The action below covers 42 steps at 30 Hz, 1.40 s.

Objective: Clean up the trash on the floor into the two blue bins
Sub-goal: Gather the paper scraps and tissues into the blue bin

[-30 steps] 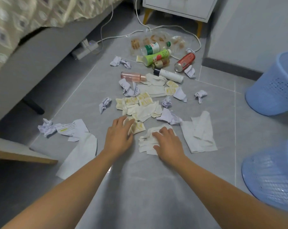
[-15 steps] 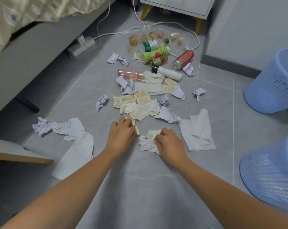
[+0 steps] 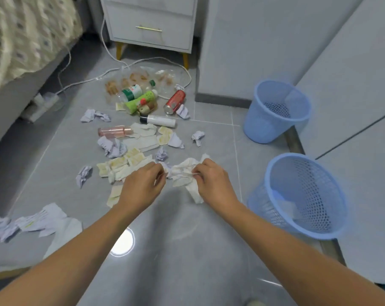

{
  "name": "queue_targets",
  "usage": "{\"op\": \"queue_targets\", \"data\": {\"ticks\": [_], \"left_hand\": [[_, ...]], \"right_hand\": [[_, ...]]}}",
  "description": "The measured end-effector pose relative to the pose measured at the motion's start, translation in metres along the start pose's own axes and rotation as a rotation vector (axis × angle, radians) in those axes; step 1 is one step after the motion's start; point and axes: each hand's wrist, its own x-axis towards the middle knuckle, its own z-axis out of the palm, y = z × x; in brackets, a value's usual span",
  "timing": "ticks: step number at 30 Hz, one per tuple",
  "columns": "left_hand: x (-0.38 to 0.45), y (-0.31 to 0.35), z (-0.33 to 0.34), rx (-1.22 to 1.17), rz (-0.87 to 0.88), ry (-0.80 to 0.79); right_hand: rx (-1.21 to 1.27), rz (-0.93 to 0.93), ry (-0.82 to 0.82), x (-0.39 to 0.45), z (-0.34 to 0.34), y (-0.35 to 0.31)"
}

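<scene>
Trash lies scattered over the grey tiled floor: crumpled white papers, yellowish wrappers (image 3: 118, 164), a pink bottle (image 3: 114, 131), a green bottle (image 3: 140, 102), a red can (image 3: 175, 102) and a white tube (image 3: 160, 121). My right hand (image 3: 211, 184) grips a bunch of white tissues (image 3: 184, 175) lifted off the floor. My left hand (image 3: 143, 187) hovers just left of that bunch with its fingers curled, pinching the bunch's left edge. Two blue bins stand at the right, the near bin (image 3: 306, 195) with a bit of paper inside and the far bin (image 3: 275, 111) behind it.
A white nightstand (image 3: 151, 23) stands at the back with white cables (image 3: 107, 49) running over the floor to a power strip (image 3: 43, 102). A bed (image 3: 25, 45) fills the left. More paper sheets (image 3: 43, 219) lie at the lower left. Grey cabinet fronts rise at the right.
Both hands gathered tissues off the floor and lifted them, drifting right toward the bins. The view has tilted up and right, so both bins show more fully.
</scene>
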Motion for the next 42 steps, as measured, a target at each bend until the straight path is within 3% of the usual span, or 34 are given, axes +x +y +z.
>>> {"op": "queue_targets", "data": {"ticks": [6, 10, 14, 18, 23, 28, 35, 38, 42], "left_hand": [[0.055, 0.143, 0.002, -0.133, 0.258, -0.018], [0.074, 0.240, 0.029, -0.207, 0.395, -0.067], [0.083, 0.301, 0.069, -0.165, 0.467, -0.114], [0.083, 0.310, 0.104, -0.058, 0.476, -0.162], [0.058, 0.249, 0.100, -0.170, 0.440, -0.024], [0.033, 0.128, 0.082, -0.114, 0.231, 0.011], [-0.032, -0.043, 0.065, 0.020, -0.138, -0.023], [-0.060, -0.091, 0.067, 0.070, -0.273, -0.037], [-0.088, -0.126, 0.079, 0.086, -0.327, -0.064]], "right_hand": [[-0.166, 0.228, 0.212, -0.021, -0.138, 0.060], [-0.260, 0.416, 0.267, -0.066, -0.197, 0.116], [-0.363, 0.513, 0.192, -0.098, -0.211, 0.165], [-0.402, 0.600, -0.010, -0.107, -0.193, 0.178], [-0.291, 0.371, 0.186, -0.074, -0.154, 0.147], [-0.156, 0.138, 0.159, -0.018, -0.078, 0.078], [-0.024, -0.047, -0.192, 0.014, 0.067, -0.005], [0.021, -0.117, -0.357, 0.022, 0.122, -0.033], [0.015, -0.189, -0.524, 0.034, 0.185, -0.058]]}}
